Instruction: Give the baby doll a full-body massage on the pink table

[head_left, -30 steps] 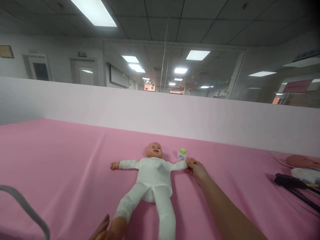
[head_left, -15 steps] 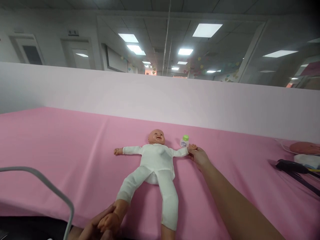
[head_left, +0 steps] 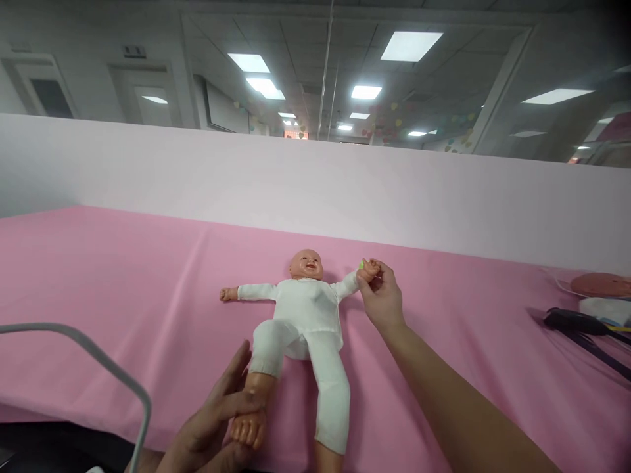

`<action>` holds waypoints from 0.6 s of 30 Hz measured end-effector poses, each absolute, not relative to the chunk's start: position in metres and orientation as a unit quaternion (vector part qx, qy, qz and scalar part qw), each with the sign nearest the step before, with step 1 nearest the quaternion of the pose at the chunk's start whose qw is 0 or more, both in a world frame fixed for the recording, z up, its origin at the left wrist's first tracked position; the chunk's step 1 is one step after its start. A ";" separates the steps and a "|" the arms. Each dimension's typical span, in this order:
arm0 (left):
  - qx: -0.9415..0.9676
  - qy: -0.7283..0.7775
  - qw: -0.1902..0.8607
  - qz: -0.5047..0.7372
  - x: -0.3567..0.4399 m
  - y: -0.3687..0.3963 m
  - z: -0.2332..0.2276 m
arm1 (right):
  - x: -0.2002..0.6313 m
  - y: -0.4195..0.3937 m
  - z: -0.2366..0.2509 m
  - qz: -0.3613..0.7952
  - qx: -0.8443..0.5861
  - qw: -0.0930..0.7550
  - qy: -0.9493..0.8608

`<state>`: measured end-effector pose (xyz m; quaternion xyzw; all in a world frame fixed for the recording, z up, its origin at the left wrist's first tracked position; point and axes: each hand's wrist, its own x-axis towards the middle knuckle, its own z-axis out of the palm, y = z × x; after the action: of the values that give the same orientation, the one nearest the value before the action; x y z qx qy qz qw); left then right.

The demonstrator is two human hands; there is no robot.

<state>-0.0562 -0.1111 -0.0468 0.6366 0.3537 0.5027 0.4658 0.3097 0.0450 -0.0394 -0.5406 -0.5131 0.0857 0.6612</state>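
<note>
doll (head_left: 305, 312) gripped by both hands; bottle (head_left: 361, 264) seemingly hidden

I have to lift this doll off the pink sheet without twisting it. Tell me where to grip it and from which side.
Probably grip the doll around its trunk, coming from above. It lies flat on its back on the pink sheet, arms spread, so the chest is open and widest there. The limbs look loose: the right hand pinches one small wrist, the left hand holds a bare foot.
</note>
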 end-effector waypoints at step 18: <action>0.728 0.217 0.460 0.460 -0.013 -0.042 -0.028 | 0.243 0.036 -0.043 -0.135 -0.398 0.310 -0.853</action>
<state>-0.0126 -0.0418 -0.0279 0.7279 0.2169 0.4598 0.4602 0.2434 0.0364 -0.0433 -0.3977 -0.8528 -0.1350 0.3105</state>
